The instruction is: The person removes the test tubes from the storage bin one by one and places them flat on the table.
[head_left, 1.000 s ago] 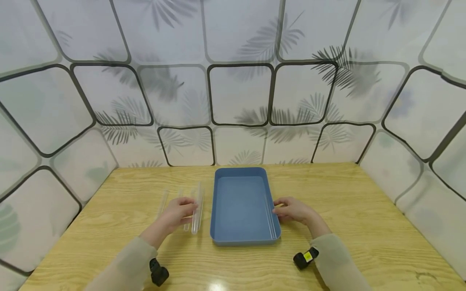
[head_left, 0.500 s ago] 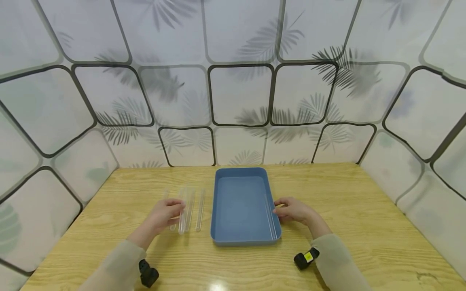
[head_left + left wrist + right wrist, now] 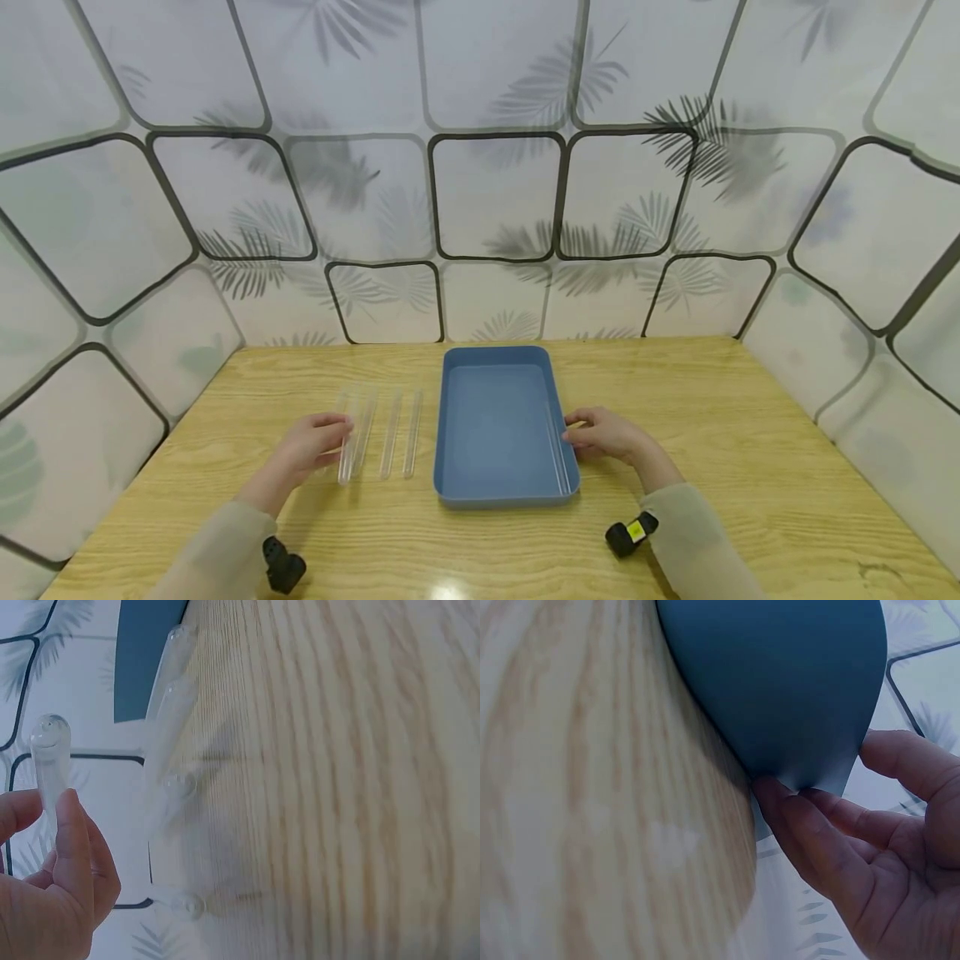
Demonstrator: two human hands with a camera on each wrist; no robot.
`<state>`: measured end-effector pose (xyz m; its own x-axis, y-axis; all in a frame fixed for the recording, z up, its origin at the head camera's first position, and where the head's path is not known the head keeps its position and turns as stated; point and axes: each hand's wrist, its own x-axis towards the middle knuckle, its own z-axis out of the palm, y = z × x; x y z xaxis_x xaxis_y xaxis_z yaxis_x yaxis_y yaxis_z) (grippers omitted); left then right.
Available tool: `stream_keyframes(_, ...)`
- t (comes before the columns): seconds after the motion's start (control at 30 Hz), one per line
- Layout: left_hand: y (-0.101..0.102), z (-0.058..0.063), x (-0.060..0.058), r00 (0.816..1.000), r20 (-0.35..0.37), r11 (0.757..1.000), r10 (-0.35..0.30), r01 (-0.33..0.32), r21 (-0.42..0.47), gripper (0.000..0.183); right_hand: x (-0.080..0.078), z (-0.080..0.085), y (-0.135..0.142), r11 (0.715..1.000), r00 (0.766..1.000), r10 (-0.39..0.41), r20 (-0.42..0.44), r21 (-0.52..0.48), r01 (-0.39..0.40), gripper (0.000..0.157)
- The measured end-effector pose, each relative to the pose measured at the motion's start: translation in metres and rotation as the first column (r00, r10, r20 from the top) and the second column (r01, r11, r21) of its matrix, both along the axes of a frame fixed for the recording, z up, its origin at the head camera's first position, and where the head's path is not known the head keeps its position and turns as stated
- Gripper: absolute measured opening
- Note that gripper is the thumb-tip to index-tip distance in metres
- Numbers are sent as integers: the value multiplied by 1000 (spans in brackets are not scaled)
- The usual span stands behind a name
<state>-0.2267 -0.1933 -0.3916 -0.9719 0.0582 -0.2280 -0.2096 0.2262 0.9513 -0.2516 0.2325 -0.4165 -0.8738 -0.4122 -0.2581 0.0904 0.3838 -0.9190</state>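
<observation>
My left hand [image 3: 311, 442] pinches a clear test tube [image 3: 51, 757] between thumb and fingers, its rounded end sticking up past the fingertips in the left wrist view. Several more clear test tubes [image 3: 391, 433] lie side by side on the table, right by this hand and partly overlapped by it. At the blue tray's [image 3: 506, 502] right side, my right hand [image 3: 603, 433] holds the wall, one digit at the rim and other fingertips against the outer side low down. Inside the tray, a clear tube [image 3: 557, 450] lies along the right wall.
The wooden table [image 3: 720, 467] carries all of this. Patterned cloth [image 3: 495, 200] with leaf prints closes off its back and both sides. A dark wrist camera [image 3: 632, 533] sits on each sleeve.
My left hand has moved steadily left with the pinched test tube, from near the tray across the row of lying tubes. The right hand and tray have stayed in place.
</observation>
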Motion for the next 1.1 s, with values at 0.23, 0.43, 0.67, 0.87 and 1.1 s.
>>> stream_keyframes(0.23, -16, -3, 1, 1000, 0, 999, 23, -23, -24, 42, 2, 1, -1, 1000, 1000, 0, 1, 7, 0, 54)
stream_keyframes(0.43, -28, 1, 2, 999, 24, 997, 46, -44, -67, 45, 1, 1, -1, 1000, 1000, 6, -1, 6, -6, 54)
stream_keyframes(0.67, -36, 3, 1, 997, 46, 993, 60, -55, -106, 49, 0, 0, 0, 1000, 1000, 7, -12, 15, -7, 54)
stream_keyframes(0.87, -41, 3, -2, 996, 45, 985, 73, -65, -161, 47, -1, -2, 0, 1000, 1000, 4, -5, 1, -4, 55)
stream_keyframes(1.1, -46, 7, -3, 996, 11, 957, 87, -80, -279, 43, -3, -3, 1, 1000, 1000, -11, 21, -10, 11, 54)
